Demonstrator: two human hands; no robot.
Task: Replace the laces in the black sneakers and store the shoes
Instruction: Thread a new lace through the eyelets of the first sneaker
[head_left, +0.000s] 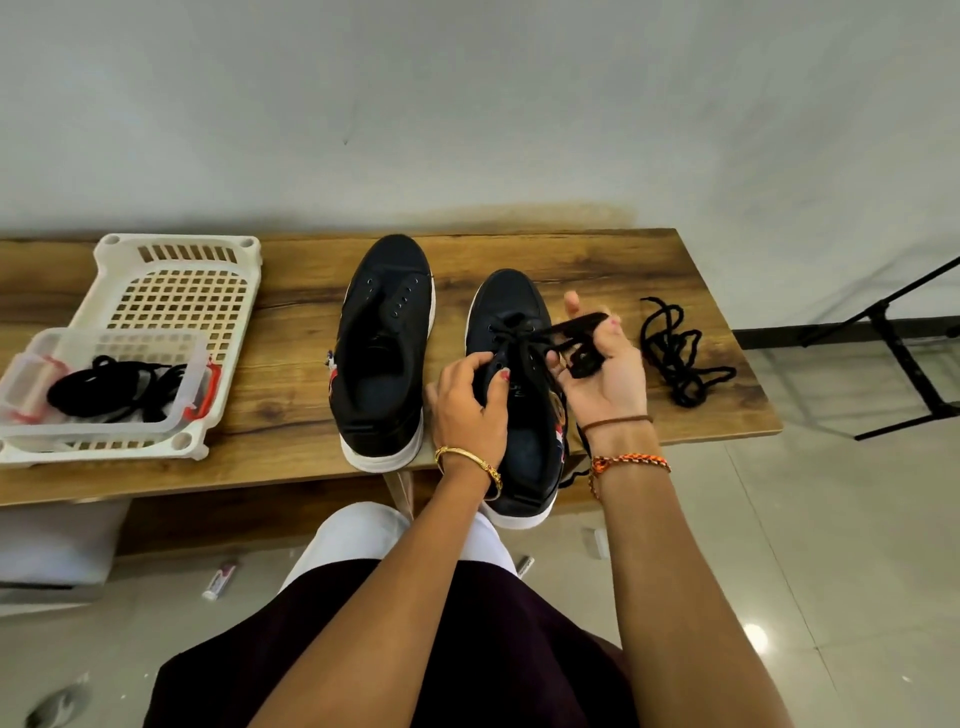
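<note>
Probably a bare indoor recording room: I'm at a wooden bench (597, 260) against a plain wall (467, 104), tiled floor (831, 545), black stand (893, 343).

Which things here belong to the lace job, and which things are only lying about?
Belong to the job:
- right sneaker, gripped by the left hand
- its lace, held in the right hand
- left sneaker, no lace
- loose lace on the table
- clear box with black laces
- white basket

Lying about:
- tube on the floor
- black stand
</note>
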